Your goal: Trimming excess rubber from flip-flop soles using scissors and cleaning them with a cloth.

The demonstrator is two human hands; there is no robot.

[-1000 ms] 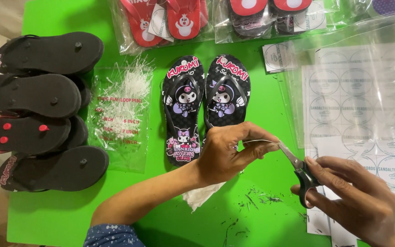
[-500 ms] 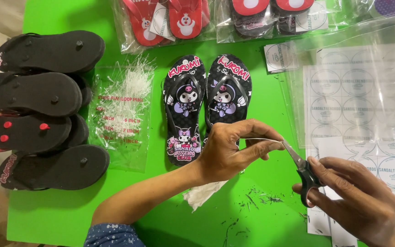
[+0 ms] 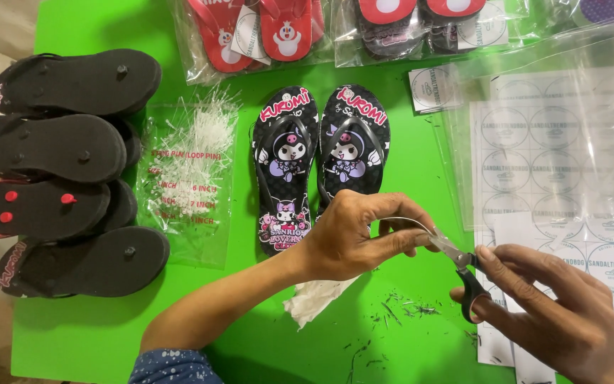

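Observation:
A pair of black flip-flops [image 3: 318, 153] with cartoon prints lies soles-down on the green table [image 3: 79, 334]. My left hand [image 3: 360, 235] rests over the heel of the right flip-flop and pinches a thin clear plastic loop [image 3: 406, 222]. My right hand [image 3: 559, 313] holds small black-handled scissors [image 3: 463, 274], whose blades meet the loop just right of my left fingers. A crumpled white scrap [image 3: 314, 299] lies under my left wrist.
Several black flip-flops [image 3: 65, 171] are stacked sole-up at the left. A clear bag of white plastic loop pins [image 3: 190, 171] lies beside them. Bagged sandals [image 3: 257, 32] line the far edge. Sheets of round stickers [image 3: 570, 185] under clear plastic cover the right. Small clippings [image 3: 403, 309] litter the table.
My hands have stayed almost still; the scissors have shifted slightly along the plastic loop held by my left fingers.

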